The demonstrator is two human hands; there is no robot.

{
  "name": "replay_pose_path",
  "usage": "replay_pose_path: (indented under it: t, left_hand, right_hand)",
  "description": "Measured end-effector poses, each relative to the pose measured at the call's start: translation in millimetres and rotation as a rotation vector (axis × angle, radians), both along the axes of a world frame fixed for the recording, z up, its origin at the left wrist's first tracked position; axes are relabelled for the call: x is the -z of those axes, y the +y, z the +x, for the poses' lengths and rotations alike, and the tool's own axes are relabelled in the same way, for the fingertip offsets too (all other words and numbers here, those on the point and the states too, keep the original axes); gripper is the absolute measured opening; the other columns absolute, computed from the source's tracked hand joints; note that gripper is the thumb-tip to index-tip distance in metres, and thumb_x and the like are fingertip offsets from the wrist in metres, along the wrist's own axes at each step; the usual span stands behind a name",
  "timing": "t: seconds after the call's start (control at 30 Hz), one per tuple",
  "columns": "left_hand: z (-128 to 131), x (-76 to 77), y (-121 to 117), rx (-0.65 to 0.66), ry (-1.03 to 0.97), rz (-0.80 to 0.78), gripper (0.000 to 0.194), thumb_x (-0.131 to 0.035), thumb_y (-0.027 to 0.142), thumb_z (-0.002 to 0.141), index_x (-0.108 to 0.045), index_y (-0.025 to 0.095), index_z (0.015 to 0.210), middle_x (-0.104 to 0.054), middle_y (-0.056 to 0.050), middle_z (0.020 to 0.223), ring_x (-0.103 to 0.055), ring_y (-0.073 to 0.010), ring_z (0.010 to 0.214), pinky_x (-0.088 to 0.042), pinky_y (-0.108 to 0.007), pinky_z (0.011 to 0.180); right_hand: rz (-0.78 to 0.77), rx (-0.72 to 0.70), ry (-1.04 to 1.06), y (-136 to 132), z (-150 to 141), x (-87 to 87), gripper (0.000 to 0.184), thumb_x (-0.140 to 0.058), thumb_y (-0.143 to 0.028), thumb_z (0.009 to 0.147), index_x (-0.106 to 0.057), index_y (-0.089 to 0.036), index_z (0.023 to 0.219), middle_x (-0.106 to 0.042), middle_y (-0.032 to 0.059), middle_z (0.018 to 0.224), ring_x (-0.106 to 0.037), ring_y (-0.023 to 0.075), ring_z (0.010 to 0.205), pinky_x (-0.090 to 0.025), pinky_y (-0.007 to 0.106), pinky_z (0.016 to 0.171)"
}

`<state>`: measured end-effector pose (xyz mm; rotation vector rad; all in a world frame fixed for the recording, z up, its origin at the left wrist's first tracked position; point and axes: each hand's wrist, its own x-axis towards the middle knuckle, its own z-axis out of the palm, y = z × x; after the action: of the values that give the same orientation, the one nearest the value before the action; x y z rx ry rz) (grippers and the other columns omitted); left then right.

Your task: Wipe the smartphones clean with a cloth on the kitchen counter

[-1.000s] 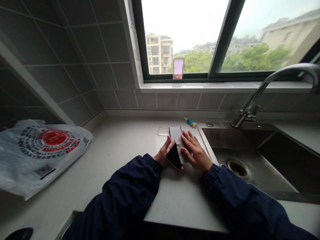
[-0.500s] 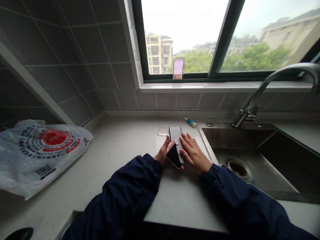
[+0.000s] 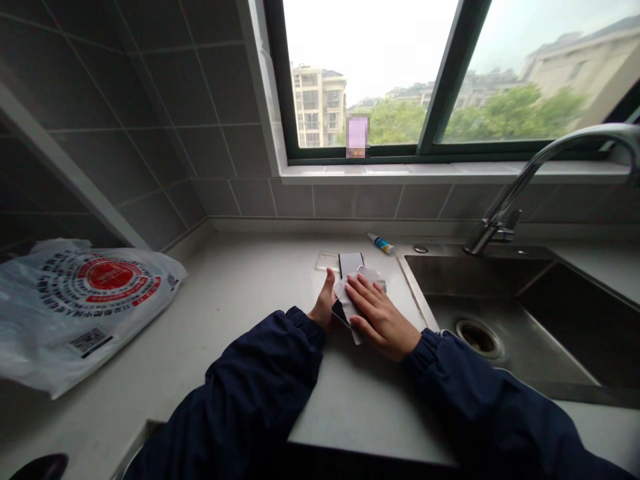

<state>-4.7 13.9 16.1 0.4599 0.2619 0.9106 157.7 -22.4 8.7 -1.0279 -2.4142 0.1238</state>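
Note:
My left hand (image 3: 324,303) holds a dark, glossy smartphone (image 3: 341,312) from its left side, with the thumb pointing up. Most of the phone is hidden under a pale grey cloth (image 3: 356,333). My right hand (image 3: 381,313) presses this cloth onto the phone's face, its fingers lying long and close together. Just beyond the hands, a flat slab with a light grey face and dark edges (image 3: 351,263) lies on the counter. A clear, shallow plastic case or tray (image 3: 326,261) is beside it on the left.
A white and blue tube (image 3: 381,243) lies near the back, close to the steel sink (image 3: 525,363) with its curved faucet (image 3: 505,193). On the left of the counter (image 3: 240,287) rests a printed white plastic bag (image 3: 95,300). A window sill (image 3: 400,175) runs above the tiles.
The right hand and cloth have shifted slightly down and left across the phone, covering more of its dark face. The left thumb stands more upright. Things on the counter have stayed put.

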Motion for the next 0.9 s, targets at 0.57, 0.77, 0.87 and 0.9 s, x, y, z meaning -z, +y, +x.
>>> replay_pose_path:
  t: [0.57,0.77,0.87,0.9]
  left_hand:
    - [-16,6.4,11,-0.005,0.048,-0.024,0.103,-0.019,0.083,0.088,-0.045,0.004,0.149,-0.069,-0.025,0.117,-0.069,-0.0349,0.108,-0.047,-0.047,0.102]
    - [-20,7.1,17,0.02,0.066,-0.078,0.105,-0.01,0.083,0.087,-0.042,0.005,0.15,-0.069,-0.025,0.117,-0.069,-0.0338,0.107,-0.047,-0.048,0.101]
    - [-20,8.6,18,0.02,0.046,-0.072,0.104,-0.013,0.084,0.087,-0.041,0.007,0.151,-0.069,-0.024,0.117,-0.07,-0.0334,0.105,-0.048,-0.048,0.101]
    - [-20,9.1,18,0.022,0.044,-0.071,0.104,-0.014,0.084,0.087,-0.041,0.007,0.151,-0.069,-0.024,0.117,-0.07,-0.0334,0.104,-0.048,-0.048,0.101]
  right_hand:
    - [0.005,-0.253,0.061,-10,-1,-10.7,0.06,-0.03,-0.053,0.106,-0.032,-0.025,0.159,-0.039,0.0078,0.162,-0.028,0.0286,0.153,-0.025,0.055,0.124]
    - [-0.027,-0.301,0.104,-10,-2,-11.8,0.066,-0.028,-0.057,0.105,-0.029,-0.021,0.16,-0.042,0.0111,0.16,-0.03,0.0283,0.153,-0.027,0.055,0.123]
    - [-0.016,-0.31,0.097,-8,-1,-10.5,0.064,-0.029,-0.055,0.106,-0.029,-0.022,0.16,-0.041,0.0108,0.161,-0.028,0.0283,0.153,-0.027,0.056,0.123]
    - [-0.012,-0.315,0.088,-8,-1,-10.2,0.062,-0.029,-0.054,0.106,-0.031,-0.023,0.16,-0.04,0.0101,0.161,-0.028,0.0281,0.153,-0.027,0.056,0.123]
